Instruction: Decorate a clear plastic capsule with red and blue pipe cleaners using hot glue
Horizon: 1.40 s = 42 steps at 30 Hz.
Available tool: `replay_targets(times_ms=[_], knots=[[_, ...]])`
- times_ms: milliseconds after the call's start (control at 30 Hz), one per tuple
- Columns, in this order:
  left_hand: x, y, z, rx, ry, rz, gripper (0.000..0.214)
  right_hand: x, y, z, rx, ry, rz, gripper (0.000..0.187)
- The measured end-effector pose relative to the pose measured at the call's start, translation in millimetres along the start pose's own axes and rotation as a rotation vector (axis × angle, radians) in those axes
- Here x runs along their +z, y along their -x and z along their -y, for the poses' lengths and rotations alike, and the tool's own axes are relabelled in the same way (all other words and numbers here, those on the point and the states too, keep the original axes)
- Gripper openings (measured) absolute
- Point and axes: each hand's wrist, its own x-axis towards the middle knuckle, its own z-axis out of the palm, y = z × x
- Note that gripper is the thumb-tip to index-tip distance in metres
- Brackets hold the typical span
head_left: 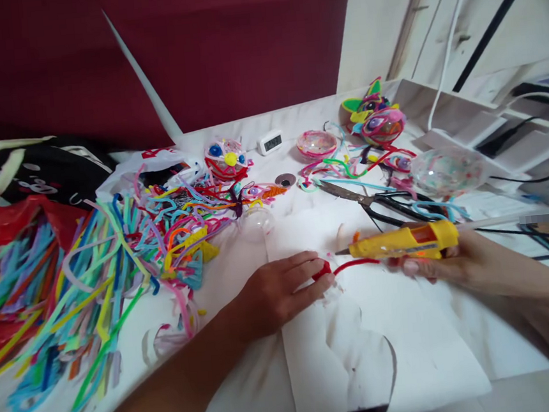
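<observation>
A red pipe cleaner (pixel 356 264) lies near the middle of the worktop (pixel 252 387), on a sheet of white paper (pixel 411 341). Its left end is pinned down by the fingertips of the left hand (pixel 277 292), which rests palm down with the fingers pressed together over a small red loop; a clear piece may also be held under those fingertips, but the view is too blurred to be sure. The right hand (pixel 445 265) is closed around a yellow glue gun (pixel 403 243), held level with its nozzle pointing left, just above the free stretch of the red pipe cleaner.

The pipe cleaner is judged to be very light, soft and fuzzy on the outside with a bendable wire core, so it is likely to keep any shape it is bent into and to slip little. It is best gripped close to the spot being worked, as a loose end would spring about. The glue gun is stiff plastic and is best held by its body, well back from the nozzle.

A heap of coloured pipe cleaners (pixel 92 273) is spread at the left, and scissors (pixel 374 200) lie farther back to the right.
</observation>
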Motion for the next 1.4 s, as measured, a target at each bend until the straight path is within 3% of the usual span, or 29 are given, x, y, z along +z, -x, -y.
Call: replay_targets(times_ms=[200, 533, 1400], knots=[[-1.0, -0.6, -0.4, -0.003, -0.004, 0.016, 0.030, 3.6, 3.2, 0.3, -0.065, 0.057, 0.012, 0.026], [-1.1, -0.6, -1.6, -0.021, -0.020, 0.017, 0.032, 11.2, 1.5, 7.1, -0.118, -0.042, 0.028, 0.017], [0.5, 0.4, -2.8, -0.006, -0.042, -0.003, 0.032, 13.0, 4.8, 1.1, -0.092, 0.059, 0.025, 0.016]])
